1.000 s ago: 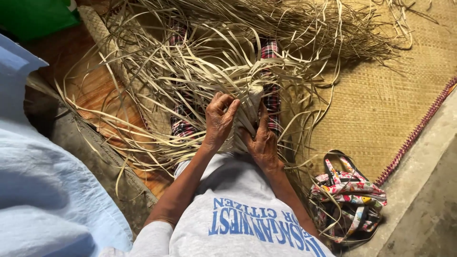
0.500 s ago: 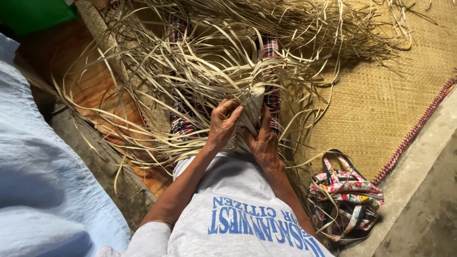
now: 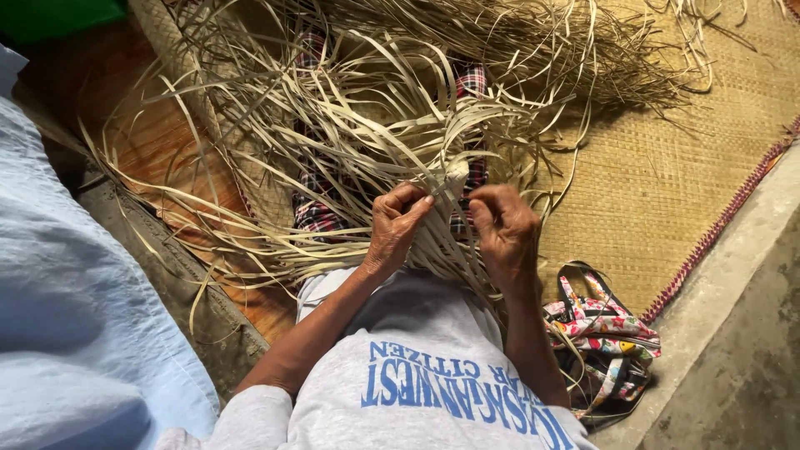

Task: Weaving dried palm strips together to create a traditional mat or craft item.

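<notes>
Left hand [image 3: 398,223] and right hand [image 3: 502,225] each pinch pale leaf strips [image 3: 350,142] above the lap; the strips spread over a woven mat [image 3: 667,183], hiding most of the checked trousers [image 3: 317,215].

The straw strips [image 3: 375,125] hide most of the plaid legs [image 3: 317,212]; the green thing [image 3: 50,17] is cropped.

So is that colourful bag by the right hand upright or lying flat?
Lying flat: the floral bag is slumped on the woven mat, straps sprawled loose, beside the right forearm.
</notes>
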